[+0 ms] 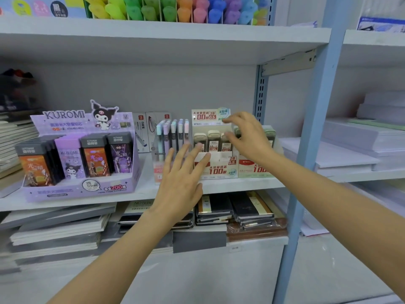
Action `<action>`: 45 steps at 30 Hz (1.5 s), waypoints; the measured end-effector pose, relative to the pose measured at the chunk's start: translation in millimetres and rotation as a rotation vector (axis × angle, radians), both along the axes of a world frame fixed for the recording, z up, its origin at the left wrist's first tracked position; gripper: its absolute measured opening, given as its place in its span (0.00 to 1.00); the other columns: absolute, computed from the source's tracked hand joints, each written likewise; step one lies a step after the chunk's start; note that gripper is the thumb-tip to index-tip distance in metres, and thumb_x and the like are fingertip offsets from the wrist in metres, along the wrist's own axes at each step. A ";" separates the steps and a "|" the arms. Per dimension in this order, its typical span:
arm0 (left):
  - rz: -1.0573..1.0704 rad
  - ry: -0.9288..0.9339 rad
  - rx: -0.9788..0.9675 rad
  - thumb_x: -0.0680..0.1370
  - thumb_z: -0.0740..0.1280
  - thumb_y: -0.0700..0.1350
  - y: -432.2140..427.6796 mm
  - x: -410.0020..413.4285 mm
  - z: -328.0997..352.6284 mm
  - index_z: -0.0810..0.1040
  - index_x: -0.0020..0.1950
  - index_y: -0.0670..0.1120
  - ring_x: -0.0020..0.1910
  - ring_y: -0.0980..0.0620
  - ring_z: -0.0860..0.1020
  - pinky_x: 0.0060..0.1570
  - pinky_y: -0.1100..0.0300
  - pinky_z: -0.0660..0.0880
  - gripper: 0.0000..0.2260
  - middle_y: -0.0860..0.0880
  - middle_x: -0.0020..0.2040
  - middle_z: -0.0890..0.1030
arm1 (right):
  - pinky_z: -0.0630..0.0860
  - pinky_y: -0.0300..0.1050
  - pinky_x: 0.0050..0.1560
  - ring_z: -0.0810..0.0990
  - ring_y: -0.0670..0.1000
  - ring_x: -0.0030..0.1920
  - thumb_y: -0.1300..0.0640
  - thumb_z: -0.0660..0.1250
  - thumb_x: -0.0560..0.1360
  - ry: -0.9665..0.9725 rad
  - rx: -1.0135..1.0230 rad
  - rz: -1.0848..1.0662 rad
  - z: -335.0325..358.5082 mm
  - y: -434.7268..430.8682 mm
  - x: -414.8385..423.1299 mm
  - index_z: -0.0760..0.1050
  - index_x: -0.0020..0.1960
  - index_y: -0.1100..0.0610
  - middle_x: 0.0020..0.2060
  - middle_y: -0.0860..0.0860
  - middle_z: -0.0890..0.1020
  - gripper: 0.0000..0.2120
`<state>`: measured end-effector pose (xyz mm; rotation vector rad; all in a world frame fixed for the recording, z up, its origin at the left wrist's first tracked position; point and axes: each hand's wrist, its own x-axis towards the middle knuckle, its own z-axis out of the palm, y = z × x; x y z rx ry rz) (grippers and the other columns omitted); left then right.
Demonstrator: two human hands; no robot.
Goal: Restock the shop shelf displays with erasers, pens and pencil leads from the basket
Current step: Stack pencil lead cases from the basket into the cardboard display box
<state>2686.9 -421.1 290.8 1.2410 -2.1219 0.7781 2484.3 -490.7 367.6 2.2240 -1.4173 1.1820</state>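
Both bare forearms reach up toward the middle shelf [219, 186]. Left hand [182, 181] hovers with fingers spread wide, empty, before the white lead box [215, 165] printed "100" and "2B 0.5". Right hand [247, 137] curls loosely above the lead cases [213, 140] in it, gripping nothing visible. Further left stands the purple "KUROMI" display [79, 154] marked "200".

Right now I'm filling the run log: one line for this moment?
left hand: open, empty | right hand: open, over white cardboard pencil-lead display box | shelf: stocked
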 end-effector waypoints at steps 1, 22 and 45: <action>-0.029 0.027 -0.041 0.74 0.70 0.43 4.3 2.7 -4.2 0.67 0.75 0.46 0.77 0.40 0.57 0.75 0.40 0.50 0.29 0.42 0.76 0.64 | 0.67 0.44 0.64 0.71 0.49 0.62 0.56 0.65 0.78 -0.046 -0.081 0.056 -1.9 7.7 1.4 0.76 0.63 0.54 0.59 0.50 0.76 0.13; 0.402 0.333 1.084 0.83 0.55 0.44 163.9 123.3 -408.7 0.58 0.77 0.45 0.77 0.50 0.57 0.73 0.59 0.54 0.22 0.48 0.78 0.59 | 0.76 0.51 0.59 0.80 0.50 0.56 0.50 0.65 0.79 0.341 1.300 0.428 -465.1 130.7 113.5 0.76 0.62 0.55 0.58 0.52 0.81 0.15; 0.287 0.403 0.986 0.74 0.69 0.31 185.1 128.6 -441.4 0.73 0.67 0.33 0.73 0.37 0.65 0.70 0.42 0.66 0.22 0.37 0.71 0.71 | 0.67 0.45 0.63 0.70 0.55 0.65 0.45 0.70 0.74 0.087 1.392 0.158 -575.9 146.4 138.8 0.67 0.70 0.58 0.65 0.56 0.68 0.30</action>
